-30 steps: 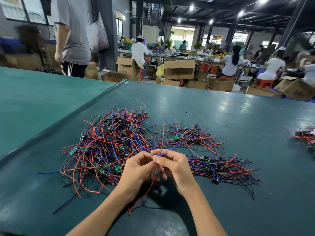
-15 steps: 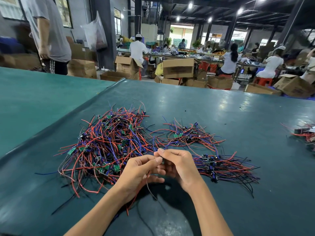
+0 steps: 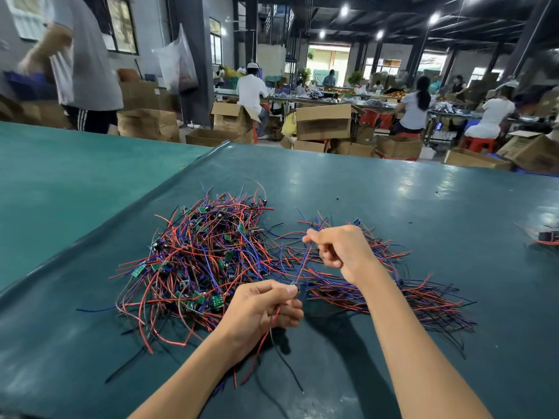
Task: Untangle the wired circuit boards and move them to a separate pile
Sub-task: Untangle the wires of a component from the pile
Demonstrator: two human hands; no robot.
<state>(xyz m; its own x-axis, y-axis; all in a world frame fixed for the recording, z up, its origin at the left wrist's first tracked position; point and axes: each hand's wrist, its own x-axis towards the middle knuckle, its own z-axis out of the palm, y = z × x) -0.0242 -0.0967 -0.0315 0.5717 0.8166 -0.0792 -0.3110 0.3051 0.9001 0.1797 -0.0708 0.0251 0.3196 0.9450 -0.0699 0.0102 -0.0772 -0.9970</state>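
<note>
Closest to me, the person's left hand (image 3: 263, 309) is curled and pinches the lower end of a blue wire (image 3: 304, 261), while red and black wires (image 3: 266, 337) hang from this hand down onto the dark green surface (image 3: 393, 201). A little farther, the right hand (image 3: 341, 252) pinches the upper end of the same wire, which runs tight between both hands. Left of the hands lies the big tangled pile (image 3: 205, 255) of wired circuit boards; a flatter second pile (image 3: 417, 297) lies under the right arm. Behind the surface stand cardboard boxes (image 3: 323, 120), and seated workers (image 3: 416, 107) are far behind.
</note>
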